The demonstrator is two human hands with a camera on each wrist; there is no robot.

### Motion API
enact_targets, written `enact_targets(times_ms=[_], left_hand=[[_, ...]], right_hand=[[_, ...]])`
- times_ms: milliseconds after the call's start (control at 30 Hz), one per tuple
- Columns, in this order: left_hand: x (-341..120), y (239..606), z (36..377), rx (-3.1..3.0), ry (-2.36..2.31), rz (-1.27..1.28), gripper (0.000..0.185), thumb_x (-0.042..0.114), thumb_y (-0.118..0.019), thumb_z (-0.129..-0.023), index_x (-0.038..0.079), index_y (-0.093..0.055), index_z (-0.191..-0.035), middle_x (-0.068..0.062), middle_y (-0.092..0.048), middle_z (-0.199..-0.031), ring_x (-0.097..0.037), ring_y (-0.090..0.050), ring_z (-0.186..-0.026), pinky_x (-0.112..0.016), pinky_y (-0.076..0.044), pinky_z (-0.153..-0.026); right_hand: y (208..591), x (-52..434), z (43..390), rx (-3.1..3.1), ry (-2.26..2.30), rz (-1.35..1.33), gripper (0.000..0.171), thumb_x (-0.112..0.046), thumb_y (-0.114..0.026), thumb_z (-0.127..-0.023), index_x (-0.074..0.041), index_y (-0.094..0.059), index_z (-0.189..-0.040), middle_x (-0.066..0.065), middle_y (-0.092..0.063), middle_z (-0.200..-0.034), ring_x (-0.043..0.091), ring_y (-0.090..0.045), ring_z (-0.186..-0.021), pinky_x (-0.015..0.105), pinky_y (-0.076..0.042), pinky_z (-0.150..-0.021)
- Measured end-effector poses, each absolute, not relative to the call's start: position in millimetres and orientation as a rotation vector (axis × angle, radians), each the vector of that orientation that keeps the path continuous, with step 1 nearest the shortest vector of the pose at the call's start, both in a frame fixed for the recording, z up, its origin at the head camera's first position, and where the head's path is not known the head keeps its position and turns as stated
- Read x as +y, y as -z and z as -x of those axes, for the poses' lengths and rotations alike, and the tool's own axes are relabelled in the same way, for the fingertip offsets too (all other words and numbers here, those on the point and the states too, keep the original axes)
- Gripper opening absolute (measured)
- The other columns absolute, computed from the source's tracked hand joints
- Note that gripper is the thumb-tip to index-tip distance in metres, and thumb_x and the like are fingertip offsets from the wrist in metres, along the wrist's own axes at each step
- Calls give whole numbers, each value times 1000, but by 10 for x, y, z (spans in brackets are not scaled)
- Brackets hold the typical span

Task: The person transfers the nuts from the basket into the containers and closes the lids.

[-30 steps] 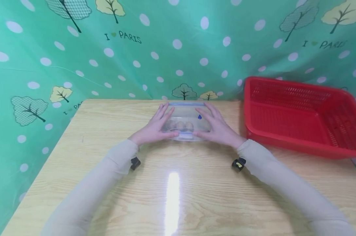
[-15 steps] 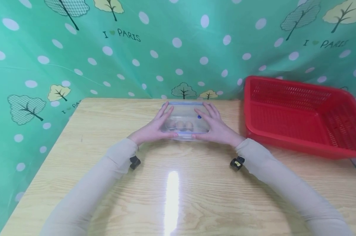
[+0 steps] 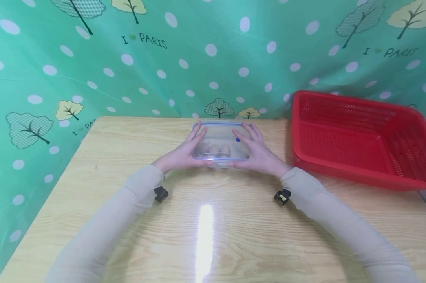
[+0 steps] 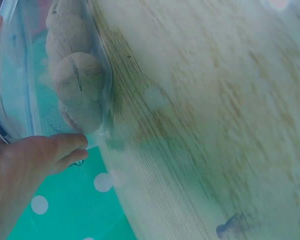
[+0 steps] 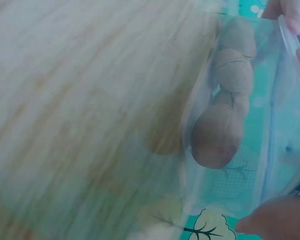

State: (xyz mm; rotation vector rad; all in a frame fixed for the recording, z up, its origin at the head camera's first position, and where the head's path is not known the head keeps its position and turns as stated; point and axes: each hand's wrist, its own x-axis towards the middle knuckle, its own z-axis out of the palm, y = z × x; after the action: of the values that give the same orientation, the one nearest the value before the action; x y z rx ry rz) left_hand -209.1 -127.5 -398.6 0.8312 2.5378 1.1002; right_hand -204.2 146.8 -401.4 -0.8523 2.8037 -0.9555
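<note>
A clear plastic food container point(image 3: 221, 135) with a blue-edged lid is at the far side of the table. Several walnuts point(image 4: 80, 77) lie in a row along its bottom, seen through the wall in both wrist views. My left hand point(image 3: 181, 157) grips its left side, thumb along the front edge and fingers spread over the lid. On the opposite side my right hand point(image 3: 258, 154) holds it the same way. A small blue knob point(image 3: 238, 140) shows on the lid beside the right fingertips. Whether the container's base touches the table, I cannot tell.
A large red plastic basket point(image 3: 343, 137) with slotted walls stands at the right of the wooden table point(image 3: 145, 243). Green dotted cloth point(image 3: 184, 47) hangs behind the table's back edge. Black wrist cameras point(image 3: 282, 196) sit under both cuffs.
The head view has shifted very slightly. Both hands keep the same hold on the container, which stays in about the same place.
</note>
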Motion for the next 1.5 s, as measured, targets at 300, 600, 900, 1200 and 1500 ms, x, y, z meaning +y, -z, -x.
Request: enact_targets(times_ms=[300,600,900,1200,1500], left_hand=[[-1244,3987,2075,2559,-1084,-832,109,27,-79,-81,3,-1,-154,-6,24,-157,-26,17,-143,-55,-10,-113],[-1208,4013,2072,2587,-1109,-845,110,27,-80,-79,2,-3,-154,-5,22,-157,-23,17,-143,-55,-10,-112],[-1194,4017,2053,2603,-1137,-873,108,21,-80,-78,0,-6,-154,-6,19,-158,-25,16,-143,-56,-8,-112],[-1198,4040,2003,2607,-1145,-817,109,19,-80,-77,2,-4,-154,-3,21,-158,-23,17,-143,-54,-11,-112],[-1196,4066,1824,2654,-1086,-856,110,28,-80,-76,3,-7,-155,-7,16,-159,-30,10,-144,-58,-15,-110]], right_hand=[[4034,1467,2024,2831,984,859,99,-40,-82,-73,-8,-32,-152,13,-9,-160,32,12,-144,72,-21,-102],[4045,1466,2009,2881,999,868,101,-38,-84,-71,-4,-32,-150,14,-12,-159,33,11,-144,70,-20,-103],[4056,1444,1977,2931,983,868,101,-33,-85,-69,-2,-32,-150,17,-13,-159,35,10,-144,69,-17,-105],[4085,1448,1968,2921,969,919,101,-32,-84,-70,0,-32,-149,21,-14,-158,35,9,-144,69,-20,-103],[4070,1518,1793,2885,923,986,98,-37,-82,-75,-1,-31,-150,20,-13,-158,36,8,-144,70,-22,-102]])
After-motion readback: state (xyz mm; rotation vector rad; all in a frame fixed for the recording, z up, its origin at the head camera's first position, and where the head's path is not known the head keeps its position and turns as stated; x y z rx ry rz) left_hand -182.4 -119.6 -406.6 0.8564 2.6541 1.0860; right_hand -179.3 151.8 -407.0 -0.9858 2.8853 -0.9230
